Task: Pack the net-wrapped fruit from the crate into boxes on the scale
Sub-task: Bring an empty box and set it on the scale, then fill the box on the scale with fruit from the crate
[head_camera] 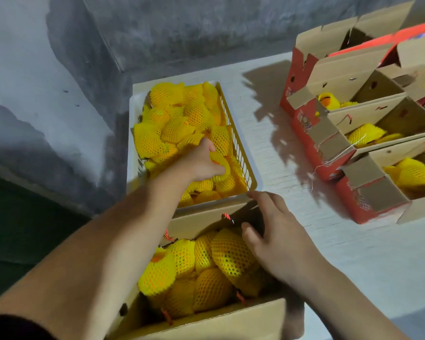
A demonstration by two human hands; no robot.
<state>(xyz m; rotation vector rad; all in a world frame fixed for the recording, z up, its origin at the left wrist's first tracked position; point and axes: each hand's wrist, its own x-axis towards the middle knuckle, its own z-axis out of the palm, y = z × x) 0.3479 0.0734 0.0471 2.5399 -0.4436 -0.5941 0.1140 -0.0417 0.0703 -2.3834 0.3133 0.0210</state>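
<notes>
Left hand (201,163) is down in the crate (241,153), fingers (206,146) curled onto a net-wrapped fruit (220,165) at the near right of the pile; can't tell if the grip is fully closed. From there the near box (206,322) lies straight back toward me, just beside the crate rim. Right hand (277,239) is nearer that box, fingers spread loose, empty, on its far right corner against the packed fruit (231,253): round, yellow foam mesh, orange showing through.

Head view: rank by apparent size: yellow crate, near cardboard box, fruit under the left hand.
1. Near cardboard box and yellow crate: unsure, the box is cropped and nearer the camera.
2. Net-wrapped fruit gripped by the left hand: clearly smallest.
</notes>
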